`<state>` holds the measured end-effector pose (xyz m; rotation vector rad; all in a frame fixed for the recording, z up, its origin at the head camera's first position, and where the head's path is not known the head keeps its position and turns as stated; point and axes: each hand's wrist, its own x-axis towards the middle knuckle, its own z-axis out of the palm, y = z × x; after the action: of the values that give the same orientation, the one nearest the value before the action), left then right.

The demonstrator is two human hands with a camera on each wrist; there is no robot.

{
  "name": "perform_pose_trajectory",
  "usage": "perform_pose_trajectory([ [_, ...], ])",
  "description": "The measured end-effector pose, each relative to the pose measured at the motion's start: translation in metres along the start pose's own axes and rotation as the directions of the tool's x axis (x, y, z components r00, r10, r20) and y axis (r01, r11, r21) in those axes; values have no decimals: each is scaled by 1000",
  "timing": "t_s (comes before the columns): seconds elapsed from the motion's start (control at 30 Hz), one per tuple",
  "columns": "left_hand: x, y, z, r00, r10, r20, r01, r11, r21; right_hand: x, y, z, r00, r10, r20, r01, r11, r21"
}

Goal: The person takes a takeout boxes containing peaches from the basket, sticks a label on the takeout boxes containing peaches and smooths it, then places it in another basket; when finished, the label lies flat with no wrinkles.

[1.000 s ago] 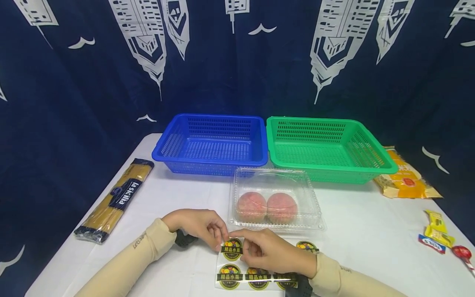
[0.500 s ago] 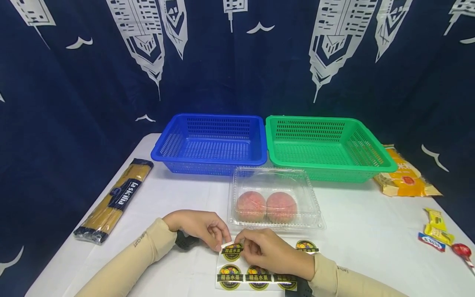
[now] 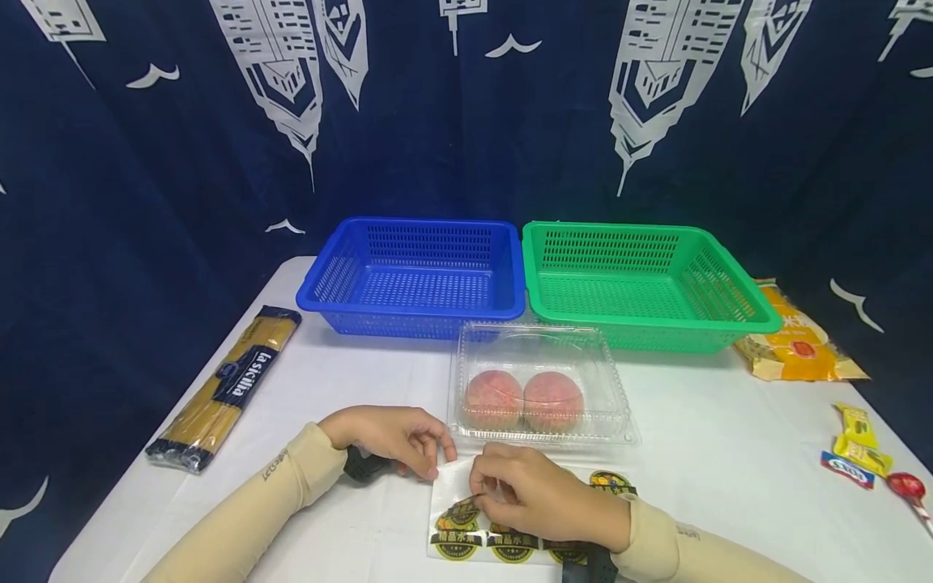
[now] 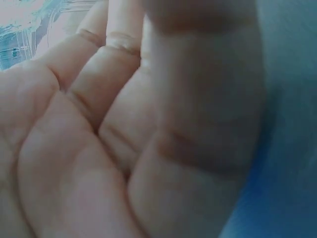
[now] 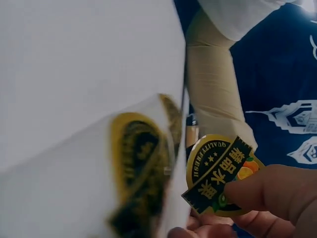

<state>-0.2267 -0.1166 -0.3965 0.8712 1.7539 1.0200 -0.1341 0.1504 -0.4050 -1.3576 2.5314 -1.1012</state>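
Note:
My right hand [image 3: 535, 494] pinches a round black-and-gold fruit sticker [image 5: 213, 173] between thumb and fingers; it is off the backing and tilted over the sticker sheet. The white sticker sheet [image 3: 448, 486] lies at the front of the table with several matching stickers on it, partly under the right hand. At its upper left corner, my left hand [image 3: 397, 437] pinches the sheet's edge with thumb and index finger. Mostly palm and curled fingers fill the left wrist view. Just beyond the hands sits a clear plastic clamshell box [image 3: 615, 397] with two pink peaches [image 3: 494, 398] inside.
Behind the box stand a blue basket [image 3: 408, 314] and a green basket [image 3: 627, 324]. A spaghetti pack [image 3: 226, 389] lies on the left. Toward the right edge are an orange food bag [image 3: 802, 348], small yellow packets [image 3: 860, 453], a blue-white packet [image 3: 847, 470] and a red lollipop [image 3: 906, 485].
The right hand has peeled the upper left sticker off the sheet, drawing it down toward the front. Bare white backing now shows in its place. The left hand has stayed at the corner.

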Motion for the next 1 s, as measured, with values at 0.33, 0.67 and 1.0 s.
perform_pose_trajectory([
  [0.33,-2,-2,-7,989,0,-150,13,996,87,1,-8,-32,998,63,4,-63,988,142],
  [0.67,-4,-6,-15,942,-7,-335,2,1000,-13,-1,-4,-68,989,119,-93,-93,965,245],
  [1.0,8,-1,-14,904,86,-420,-142,984,-106,1,12,-102,950,234,-204,-152,924,352],
])
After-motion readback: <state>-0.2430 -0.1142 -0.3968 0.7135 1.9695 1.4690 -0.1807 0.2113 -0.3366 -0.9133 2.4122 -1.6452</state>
